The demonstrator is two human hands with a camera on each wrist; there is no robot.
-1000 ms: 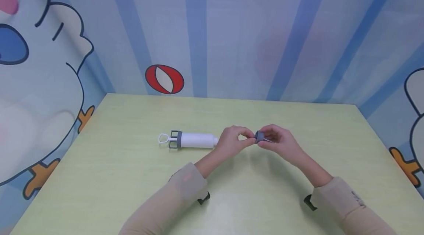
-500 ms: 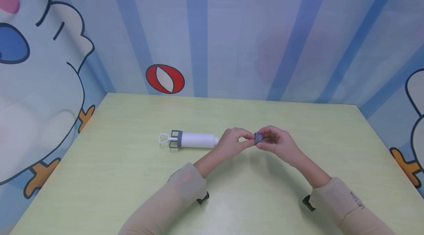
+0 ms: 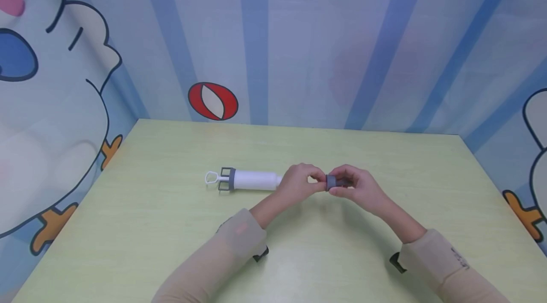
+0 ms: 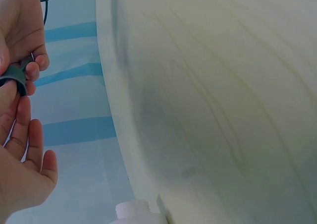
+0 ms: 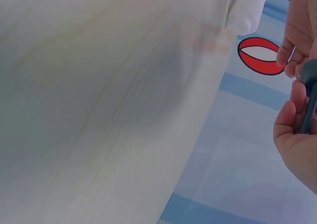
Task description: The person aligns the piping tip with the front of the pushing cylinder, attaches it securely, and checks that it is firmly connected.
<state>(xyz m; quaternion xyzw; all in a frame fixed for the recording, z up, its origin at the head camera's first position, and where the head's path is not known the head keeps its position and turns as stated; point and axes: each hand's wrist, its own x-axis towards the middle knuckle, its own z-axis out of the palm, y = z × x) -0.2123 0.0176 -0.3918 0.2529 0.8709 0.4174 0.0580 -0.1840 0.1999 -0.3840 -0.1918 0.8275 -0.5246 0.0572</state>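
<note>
My left hand [image 3: 299,182] and right hand [image 3: 361,186] meet over the table at a small dark grey nozzle cap [image 3: 331,183], with a wide round rim and a narrow stem. The left thumb and fingers pinch the rim, one fingertip inside its opening in the left wrist view. My right hand grips the cap from the other side, the stem [image 5: 309,110] lying along its fingers in the right wrist view. Left of the hands lies a white syringe-like tube [image 3: 255,181] with a grey two-loop collar [image 3: 231,180] and a white ring handle [image 3: 211,178]; my left hand hides its tip in the head view.
The pale green table [image 3: 171,151] reaches back to a blue striped backdrop [image 3: 299,56] with printed cartoon figures and a red oval. More printed panel stands along the left and right sides.
The nozzle cap has turned in my fingers and moved slightly left and down, its stem now showing toward the right palm. The white tube has stayed put.
</note>
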